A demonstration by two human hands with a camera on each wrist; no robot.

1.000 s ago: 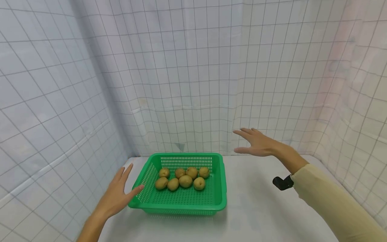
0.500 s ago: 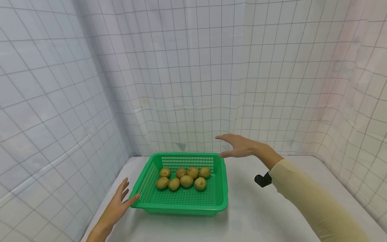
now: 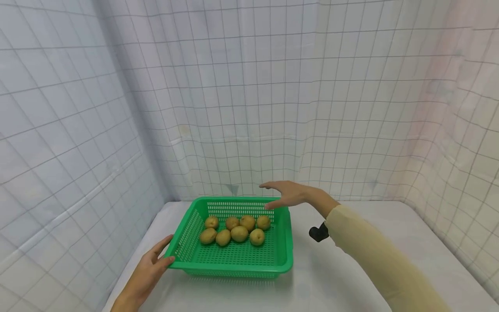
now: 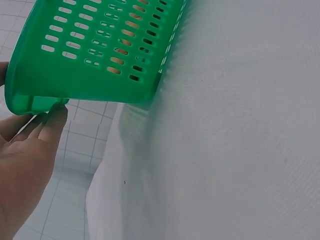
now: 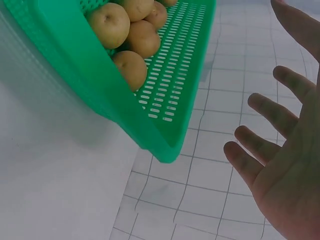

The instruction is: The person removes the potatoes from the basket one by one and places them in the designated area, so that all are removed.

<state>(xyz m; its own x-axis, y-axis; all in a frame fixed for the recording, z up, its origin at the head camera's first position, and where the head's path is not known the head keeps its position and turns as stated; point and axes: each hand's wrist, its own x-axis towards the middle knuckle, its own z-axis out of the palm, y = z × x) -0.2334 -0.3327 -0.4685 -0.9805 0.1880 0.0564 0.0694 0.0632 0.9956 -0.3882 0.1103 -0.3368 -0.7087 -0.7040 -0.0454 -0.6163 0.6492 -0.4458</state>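
A green plastic basket (image 3: 234, 267) with slotted walls stands on the white table, several potatoes (image 3: 239, 234) lying in its back half. At its front left corner my left hand (image 3: 145, 273) grips the rim; the left wrist view shows curled fingers (image 4: 54, 124) under the lip. My right hand (image 3: 291, 193) hovers over the back right corner, thumb apart from fingers, holding nothing. In the right wrist view this hand (image 5: 287, 145) has its fingers spread, apart from the basket's rim (image 5: 165, 150).
White sheets with a dark grid (image 3: 249, 108) hang behind and at both sides. White cloth (image 3: 351, 268) covers the table. A small black device (image 3: 319, 233) sits under my right wrist at the light sleeve (image 3: 374, 251).
My left hand has come down onto the basket's rim and taken hold of it. My right hand has moved left, over the basket's back right corner. The basket and potatoes have stayed put.
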